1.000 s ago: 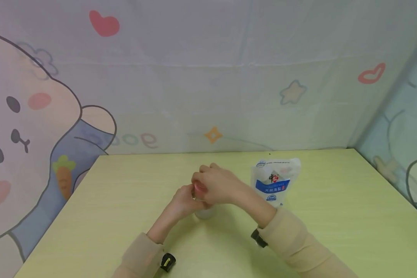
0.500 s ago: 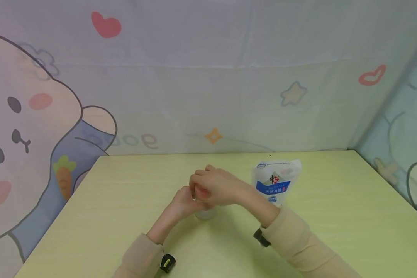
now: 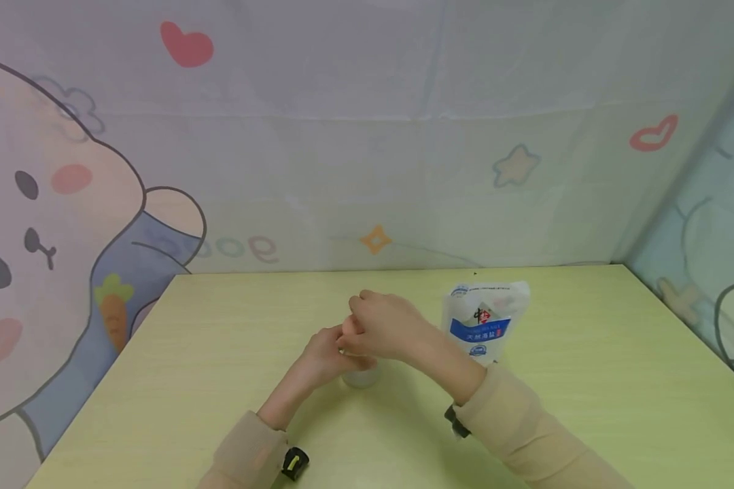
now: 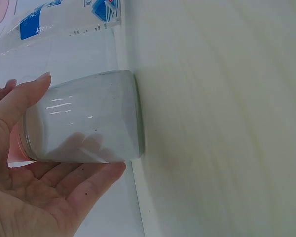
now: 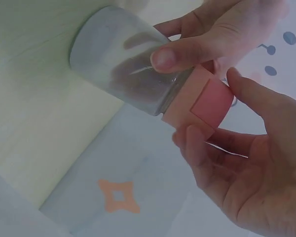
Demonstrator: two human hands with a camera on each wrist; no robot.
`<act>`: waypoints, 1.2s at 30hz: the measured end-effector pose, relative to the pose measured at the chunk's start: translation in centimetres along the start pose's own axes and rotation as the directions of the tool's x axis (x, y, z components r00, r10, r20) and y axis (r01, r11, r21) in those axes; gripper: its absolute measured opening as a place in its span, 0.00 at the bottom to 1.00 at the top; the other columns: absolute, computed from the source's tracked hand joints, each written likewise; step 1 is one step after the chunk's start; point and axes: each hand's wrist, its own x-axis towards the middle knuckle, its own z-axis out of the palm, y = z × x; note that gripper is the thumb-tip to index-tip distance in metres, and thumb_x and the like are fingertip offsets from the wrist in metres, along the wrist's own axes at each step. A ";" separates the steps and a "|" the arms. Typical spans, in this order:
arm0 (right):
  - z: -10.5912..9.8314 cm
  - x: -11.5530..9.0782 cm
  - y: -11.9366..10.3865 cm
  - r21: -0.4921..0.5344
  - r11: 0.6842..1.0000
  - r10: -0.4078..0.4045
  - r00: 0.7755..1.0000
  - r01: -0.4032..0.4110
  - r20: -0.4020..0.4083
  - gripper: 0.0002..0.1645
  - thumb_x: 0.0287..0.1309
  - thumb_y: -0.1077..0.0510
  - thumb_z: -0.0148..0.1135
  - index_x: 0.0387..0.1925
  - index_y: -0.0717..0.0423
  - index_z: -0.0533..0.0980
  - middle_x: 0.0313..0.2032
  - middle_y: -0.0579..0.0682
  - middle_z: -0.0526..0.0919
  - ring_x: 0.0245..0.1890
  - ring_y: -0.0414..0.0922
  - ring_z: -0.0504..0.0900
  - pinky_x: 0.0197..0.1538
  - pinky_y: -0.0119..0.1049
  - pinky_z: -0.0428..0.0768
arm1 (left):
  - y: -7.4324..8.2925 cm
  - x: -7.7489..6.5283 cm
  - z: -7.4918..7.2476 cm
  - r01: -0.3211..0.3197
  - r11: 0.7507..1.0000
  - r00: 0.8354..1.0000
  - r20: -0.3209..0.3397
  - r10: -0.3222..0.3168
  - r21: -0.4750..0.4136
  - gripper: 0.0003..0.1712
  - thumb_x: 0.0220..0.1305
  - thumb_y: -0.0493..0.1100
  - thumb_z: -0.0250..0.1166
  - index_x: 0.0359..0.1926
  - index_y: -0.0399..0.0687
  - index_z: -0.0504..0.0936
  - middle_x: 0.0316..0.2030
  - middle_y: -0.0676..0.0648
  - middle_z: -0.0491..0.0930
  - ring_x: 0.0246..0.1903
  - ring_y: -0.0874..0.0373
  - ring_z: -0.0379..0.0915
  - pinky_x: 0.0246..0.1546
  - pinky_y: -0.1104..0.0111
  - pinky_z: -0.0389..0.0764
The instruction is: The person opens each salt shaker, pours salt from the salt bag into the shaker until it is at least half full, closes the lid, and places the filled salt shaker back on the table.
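Note:
A clear glass jar, pale inside, stands upright on the table in front of me. My left hand wraps its thumb and fingers around the jar's upper part. On top of the jar sits a pink lid with a raised, darker flat section. Fingers and thumb of my right hand pinch this lid from its sides. From the head, both hands cover most of the jar and lid, and only the jar's base shows below them.
A white and blue salt pouch stands on the table to the right of the jar, behind my right forearm. The pale yellow table ends at a printed curtain. Each wrist carries a small black camera.
My right hand has turned slightly on the lid, its fingers shifting to the right around it. The left hand and jar have stayed in place, as has the pouch.

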 end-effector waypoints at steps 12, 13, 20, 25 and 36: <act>0.0 -0.1 1.0 0.112 0.992 -0.046 0.997 0.052 -0.054 0.11 0.50 0.51 0.55 0.35 0.52 0.74 0.28 0.42 0.70 0.24 0.37 0.68 0.28 0.26 0.68 | 0.1 -0.2 -0.1 0.011 1.000 1.000 0.001 -0.011 -0.023 0.19 0.46 0.51 0.70 0.41 0.56 0.77 0.42 0.54 0.79 0.39 0.58 0.69 0.37 0.69 0.70; 0.0 -0.2 1.0 0.114 0.992 -0.046 0.997 0.052 -0.055 0.12 0.50 0.51 0.56 0.35 0.52 0.74 0.28 0.42 0.70 0.25 0.37 0.69 0.28 0.26 0.68 | 0.1 -0.2 -0.1 0.011 1.000 1.000 0.000 -0.011 -0.021 0.19 0.46 0.51 0.70 0.40 0.56 0.77 0.41 0.54 0.79 0.39 0.58 0.70 0.37 0.69 0.70; -0.2 -0.8 1.5 0.171 0.985 -0.026 0.997 0.039 -0.078 0.10 0.50 0.51 0.55 0.34 0.50 0.72 0.28 0.41 0.71 0.25 0.37 0.69 0.29 0.27 0.69 | 0.1 -0.2 -0.1 0.008 1.000 1.000 -0.007 -0.008 -0.008 0.21 0.46 0.52 0.70 0.43 0.56 0.77 0.43 0.54 0.78 0.41 0.57 0.68 0.38 0.68 0.70; 0.0 -1.2 2.0 0.260 0.965 0.061 0.996 -0.040 -0.071 0.18 0.49 0.48 0.59 0.40 0.50 0.69 0.31 0.42 0.74 0.28 0.38 0.72 0.32 0.28 0.72 | 0.3 -0.1 0.0 0.043 0.999 0.999 -0.022 -0.043 0.007 0.24 0.45 0.52 0.71 0.45 0.52 0.77 0.42 0.50 0.81 0.38 0.59 0.73 0.36 0.68 0.73; 0.7 -3.6 2.9 0.498 0.841 0.214 0.976 -0.210 0.050 0.23 0.49 0.46 0.62 0.44 0.48 0.65 0.30 0.48 0.77 0.24 0.41 0.71 0.26 0.31 0.71 | 0.4 0.0 0.2 0.056 0.998 0.997 -0.060 -0.055 0.023 0.23 0.44 0.49 0.71 0.42 0.48 0.77 0.38 0.48 0.81 0.34 0.59 0.73 0.33 0.71 0.73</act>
